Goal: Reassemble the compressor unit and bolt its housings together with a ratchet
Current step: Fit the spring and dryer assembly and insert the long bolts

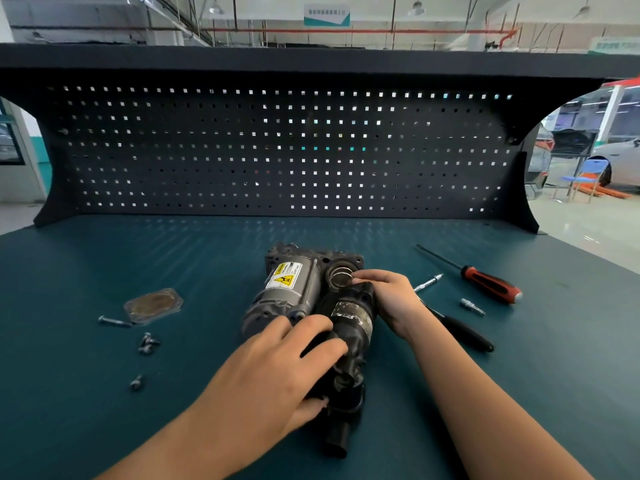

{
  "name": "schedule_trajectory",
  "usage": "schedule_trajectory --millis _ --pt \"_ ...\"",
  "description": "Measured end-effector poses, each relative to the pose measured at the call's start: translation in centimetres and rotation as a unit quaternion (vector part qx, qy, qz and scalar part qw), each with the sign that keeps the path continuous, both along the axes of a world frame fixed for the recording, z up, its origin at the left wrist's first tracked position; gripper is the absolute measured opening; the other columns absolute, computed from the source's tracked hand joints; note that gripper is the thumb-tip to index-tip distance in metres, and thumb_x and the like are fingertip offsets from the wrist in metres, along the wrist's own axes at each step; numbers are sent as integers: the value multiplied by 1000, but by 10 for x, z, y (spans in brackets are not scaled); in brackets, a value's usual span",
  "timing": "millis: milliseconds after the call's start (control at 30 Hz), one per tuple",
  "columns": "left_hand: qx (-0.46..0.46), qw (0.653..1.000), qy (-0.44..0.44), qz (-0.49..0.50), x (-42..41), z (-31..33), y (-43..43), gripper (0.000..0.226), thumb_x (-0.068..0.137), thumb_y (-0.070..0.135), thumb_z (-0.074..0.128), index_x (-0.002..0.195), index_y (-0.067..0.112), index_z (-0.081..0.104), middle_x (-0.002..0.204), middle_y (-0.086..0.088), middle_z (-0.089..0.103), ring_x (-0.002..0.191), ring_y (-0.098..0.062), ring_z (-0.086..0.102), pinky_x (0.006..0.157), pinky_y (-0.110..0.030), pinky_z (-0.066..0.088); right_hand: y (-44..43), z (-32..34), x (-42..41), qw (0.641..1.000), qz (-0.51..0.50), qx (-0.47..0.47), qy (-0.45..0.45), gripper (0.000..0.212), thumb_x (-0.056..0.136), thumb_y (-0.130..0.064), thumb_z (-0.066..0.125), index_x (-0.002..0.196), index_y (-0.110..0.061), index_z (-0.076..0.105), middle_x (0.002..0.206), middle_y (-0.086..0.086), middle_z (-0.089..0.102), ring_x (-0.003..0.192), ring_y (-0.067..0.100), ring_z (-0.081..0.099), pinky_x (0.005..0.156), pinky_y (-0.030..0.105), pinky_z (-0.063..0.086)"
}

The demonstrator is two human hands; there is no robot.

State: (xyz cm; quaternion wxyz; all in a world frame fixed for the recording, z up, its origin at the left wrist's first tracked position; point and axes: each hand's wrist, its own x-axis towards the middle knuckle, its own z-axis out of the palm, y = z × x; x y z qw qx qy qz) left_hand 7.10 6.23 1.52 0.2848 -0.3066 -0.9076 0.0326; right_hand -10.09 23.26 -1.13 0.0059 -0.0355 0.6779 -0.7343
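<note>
Compressor [284,289], lying under both my hands: cast metal, I judge heavy and rigid; best held round its dark barrel, where my left hand [277,368] curls and grips. Disc [340,279], thin, likely light, pinched in my right hand [388,299] at the far opening. Bolts [148,342], cover plate [153,305]: left of my left hand. Ratchet [467,336]: beside my right wrist.
</note>
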Motion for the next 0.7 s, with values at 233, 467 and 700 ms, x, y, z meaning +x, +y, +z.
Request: schedule_trajectory --millis 233,467,700 --pt "55 998 21 15 -5 -11 5 80 41 49 88 107 26 49 101 6 66 70 -12 64 64 -27 47 2 0 -1 995 12 -82 -48 26 82 12 52 77 -5 70 68 9 71 62 19 66 60 29 56" --pt "54 998 25 36 -6 -10 18 66 35 48 90 93 21 72 92 5 67 66 -12 64 57 -26 52 1 1 0 989 30 -131 -64 14 88 5 52 96 5 64 86 15 65 75 22 62 76 31 54" --pt "33 997 37 61 -15 -4 28 61 33 47 91 86 21 73 88 6 68 63 -14 65 54 -29 49 -2 -1 -3 985 25 -142 -95 15 92 -12 55 93 0 65 88 12 68 77 22 64 79 34 53"
